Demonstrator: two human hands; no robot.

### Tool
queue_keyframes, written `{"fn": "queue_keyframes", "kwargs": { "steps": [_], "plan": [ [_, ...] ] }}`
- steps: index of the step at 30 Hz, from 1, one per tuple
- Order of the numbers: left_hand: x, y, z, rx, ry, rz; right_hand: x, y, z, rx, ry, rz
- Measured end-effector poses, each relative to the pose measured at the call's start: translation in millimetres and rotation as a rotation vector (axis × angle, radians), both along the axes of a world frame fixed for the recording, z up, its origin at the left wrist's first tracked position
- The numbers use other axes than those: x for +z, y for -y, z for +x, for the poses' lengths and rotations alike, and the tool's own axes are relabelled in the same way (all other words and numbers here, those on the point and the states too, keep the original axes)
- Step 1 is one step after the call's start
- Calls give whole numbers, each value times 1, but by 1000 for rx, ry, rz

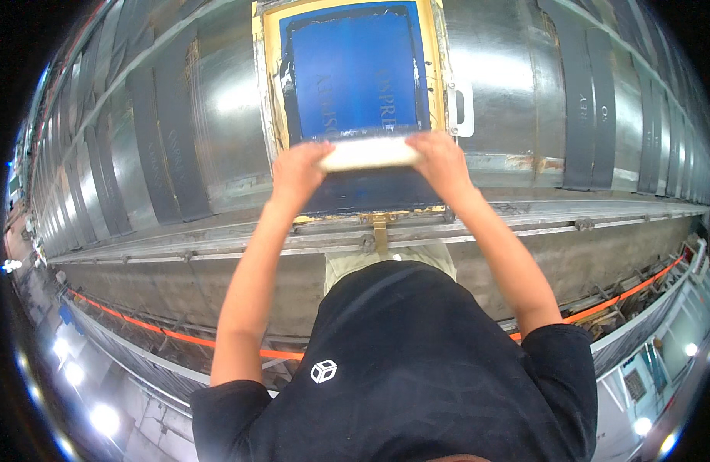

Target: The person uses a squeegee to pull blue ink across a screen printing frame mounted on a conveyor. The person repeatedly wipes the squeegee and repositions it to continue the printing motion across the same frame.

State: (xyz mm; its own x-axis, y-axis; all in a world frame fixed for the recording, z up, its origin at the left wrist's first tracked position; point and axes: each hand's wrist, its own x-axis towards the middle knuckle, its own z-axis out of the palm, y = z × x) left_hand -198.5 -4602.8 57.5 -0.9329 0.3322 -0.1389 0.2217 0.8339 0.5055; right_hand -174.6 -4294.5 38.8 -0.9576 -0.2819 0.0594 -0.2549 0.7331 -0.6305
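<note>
A pale, wide squeegee, blurred by motion, lies across the lower part of a printing screen. My left hand is closed round its left end, and my right hand round its right end. The screen's blue mesh shows lettering and has dark, smeared borders. Around it runs a yellowish, ink-stained frame resting on the metal table. A white handle sticks out from the frame's right side. What lies beneath the screen is hidden.
The long metal table carries dark fabric strips left of the screen and more dark strips right of it, some with faint lettering. A metal rail with small clamps edges the near side. An orange band runs behind me.
</note>
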Motion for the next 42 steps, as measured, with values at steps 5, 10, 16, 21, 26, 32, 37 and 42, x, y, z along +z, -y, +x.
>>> {"fn": "queue_keyframes", "kwargs": {
  "steps": [5, 10, 16, 21, 26, 32, 37, 42],
  "plan": [
    [-7, 7, 70, -45, -123, -15, 12, 4, 48, 62, 9, 36],
    [0, 5, 4, -20, -180, -69, 17, 3, -24, 37, -118, 86],
    [-5, 3, -202, 19, -78, -227, -14, -3, -221, 27, -107, 237],
    [-8, 5, -295, -16, -175, -148, -28, -10, -313, -8, -234, 243],
    [-9, 5, -317, -58, -162, -216, -32, -10, -332, 24, -269, 260],
    [-12, -4, -307, -74, -146, -215, -37, -14, -320, 44, -154, 258],
    [0, -4, -223, -50, 51, -257, -14, -4, -222, 20, 62, 202],
    [5, 2, -71, 29, 86, -139, -16, 3, -72, 40, -94, 57]
  ]
}}
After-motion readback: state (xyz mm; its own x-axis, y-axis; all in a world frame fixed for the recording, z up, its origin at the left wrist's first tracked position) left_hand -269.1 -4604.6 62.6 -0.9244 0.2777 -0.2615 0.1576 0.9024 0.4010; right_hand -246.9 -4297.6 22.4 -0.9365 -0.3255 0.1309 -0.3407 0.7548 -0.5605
